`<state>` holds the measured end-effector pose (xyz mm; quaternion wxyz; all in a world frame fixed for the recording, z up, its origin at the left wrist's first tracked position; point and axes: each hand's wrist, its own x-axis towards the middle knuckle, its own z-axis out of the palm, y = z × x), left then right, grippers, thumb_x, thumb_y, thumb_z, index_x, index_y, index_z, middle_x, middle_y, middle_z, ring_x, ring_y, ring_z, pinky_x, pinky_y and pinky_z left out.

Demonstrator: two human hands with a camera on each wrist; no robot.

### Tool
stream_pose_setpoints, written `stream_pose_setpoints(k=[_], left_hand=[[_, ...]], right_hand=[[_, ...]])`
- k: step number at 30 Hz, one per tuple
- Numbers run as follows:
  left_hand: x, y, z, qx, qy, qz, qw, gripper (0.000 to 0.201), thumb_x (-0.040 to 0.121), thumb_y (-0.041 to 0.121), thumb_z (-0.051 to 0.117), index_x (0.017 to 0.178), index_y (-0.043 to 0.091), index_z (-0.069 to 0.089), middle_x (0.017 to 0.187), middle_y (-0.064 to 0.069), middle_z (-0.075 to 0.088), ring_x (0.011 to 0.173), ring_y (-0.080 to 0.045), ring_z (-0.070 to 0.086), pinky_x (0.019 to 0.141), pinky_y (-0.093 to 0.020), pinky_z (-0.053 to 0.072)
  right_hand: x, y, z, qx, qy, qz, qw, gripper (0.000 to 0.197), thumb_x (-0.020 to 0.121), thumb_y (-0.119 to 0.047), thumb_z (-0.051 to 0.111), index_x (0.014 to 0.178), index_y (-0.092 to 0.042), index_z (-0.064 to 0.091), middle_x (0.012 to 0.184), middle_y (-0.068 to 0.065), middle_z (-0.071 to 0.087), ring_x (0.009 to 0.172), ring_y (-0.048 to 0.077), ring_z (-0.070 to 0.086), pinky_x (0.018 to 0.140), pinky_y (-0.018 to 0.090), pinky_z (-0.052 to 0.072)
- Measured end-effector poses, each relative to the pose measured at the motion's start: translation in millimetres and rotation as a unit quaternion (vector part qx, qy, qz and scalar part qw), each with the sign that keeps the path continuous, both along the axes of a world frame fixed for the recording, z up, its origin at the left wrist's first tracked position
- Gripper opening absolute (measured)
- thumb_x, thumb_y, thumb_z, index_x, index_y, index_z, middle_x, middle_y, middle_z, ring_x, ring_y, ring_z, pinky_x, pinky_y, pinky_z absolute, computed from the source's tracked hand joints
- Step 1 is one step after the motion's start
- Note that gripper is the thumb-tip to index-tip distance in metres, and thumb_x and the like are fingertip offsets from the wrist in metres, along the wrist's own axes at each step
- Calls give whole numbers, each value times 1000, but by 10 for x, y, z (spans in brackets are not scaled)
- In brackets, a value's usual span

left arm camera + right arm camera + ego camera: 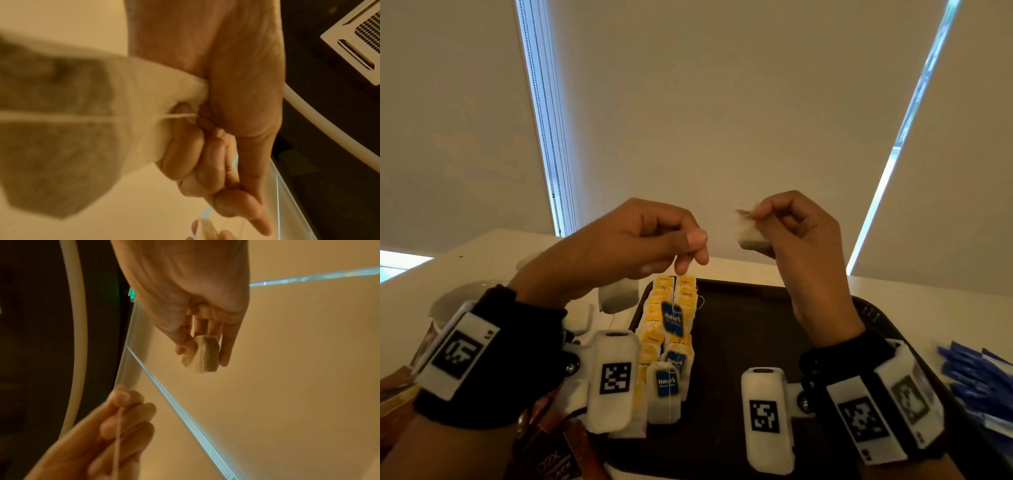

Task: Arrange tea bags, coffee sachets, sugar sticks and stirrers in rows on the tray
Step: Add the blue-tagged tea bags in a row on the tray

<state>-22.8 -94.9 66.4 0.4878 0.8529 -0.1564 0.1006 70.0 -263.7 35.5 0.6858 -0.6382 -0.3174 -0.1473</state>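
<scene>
The right hand (185,293) pinches a folded tea bag (202,354) between thumb and fingers, held up against pale roller blinds (298,353). At lower left, the left hand (98,434) pinches a thin string (118,431) that runs down out of the picture

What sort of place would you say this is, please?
Probably an office or meeting room: pale roller blinds with a bead chain, a white table, and a square ceiling air vent.
</scene>
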Motion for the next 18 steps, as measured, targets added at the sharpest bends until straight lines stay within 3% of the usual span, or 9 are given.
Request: stream_pose_setpoints(k=[2, 6, 10, 13, 16, 18], left_hand=[[-18, 5, 18, 8, 2, -12, 1000, 22, 85, 29, 51, 78, 14, 67, 56, 4, 55, 42, -3, 36, 42, -12, 28], [18, -67, -32, 79, 50, -83, 992, 18, 86, 26, 54, 80, 18, 69, 59, 10, 57, 50, 0, 45, 50, -8, 36], [172, -126, -194, 125, 94, -135, 978, 15, 87, 23, 59, 85, 15, 71, 79, 3, 69, 60, -2, 54, 63, -12, 44], [275, -79, -296, 132, 103, -106, 980, 11, 90, 15, 61, 86, 16, 71, 76, 6, 69, 58, -2, 55, 65, -12, 46], [318, -10, -340, 124, 110, -67, 984, 16, 93, 11, 57, 87, 19, 69, 66, 2, 68, 60, -1, 59, 70, -10, 46], [324, 25, -345, 120, 116, -38, 985, 15, 93, 13, 56, 89, 16, 71, 59, 5, 65, 54, 0, 56, 60, -8, 43]], right_hand=[[15, -9, -9, -4, -7, -25, 1000, 12, 90, -5, 58, 92, -17, 60, 80, -6, 68, 82, 9, 67, 68, 25, 57], [1, 13, -27, 43, 43, -17, 998, 27, 87, -10, 63, 113, -17, 58, 80, -2, 72, 80, 11, 70, 68, 23, 57], [-71, 40, 10, 70, 117, 59, 989, 13, 90, -14, 59, 99, -10, 66, 85, -2, 72, 81, 16, 71, 64, 20, 54], [-103, 43, 61, 78, 206, 146, 964, 13, 93, -21, 52, 95, -14, 63, 98, 9, 69, 86, 21, 70, 73, 31, 58], [-127, 33, 100, 78, 240, 210, 945, 17, 95, -22, 47, 100, -12, 60, 87, 8, 72, 81, 18, 70, 76, 35, 57], [-132, 34, 99, 55, 242, 214, 945, 20, 96, -23, 47, 103, -9, 60, 84, 8, 72, 79, 18, 70, 77, 36, 57]])
